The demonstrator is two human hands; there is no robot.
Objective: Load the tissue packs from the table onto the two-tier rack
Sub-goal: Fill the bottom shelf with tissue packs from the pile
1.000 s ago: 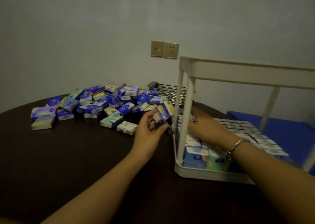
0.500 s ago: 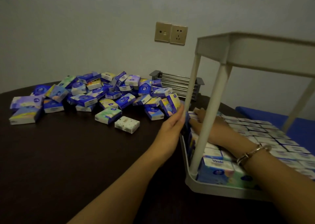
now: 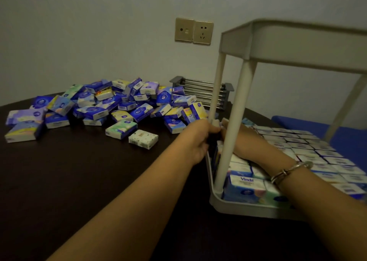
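Head view: at frame centre the left hand [image 3: 195, 141] curls its fingers [image 3: 213, 129] over a pack at the rack [image 3: 248, 208] edge. The right hand [image 3: 243, 141] lies flat on packed rows in the lower tier, fingers hidden. Loose tissue packs [image 3: 121, 128] heap left on the bench [image 3: 79, 181], nearer the left hand.

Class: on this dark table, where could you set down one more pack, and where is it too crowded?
Free: the bare table in front of the pile, left of the left arm. Crowded: the pile itself and the rack's lower tier, packed with rows of packs, both hands at its near corner.
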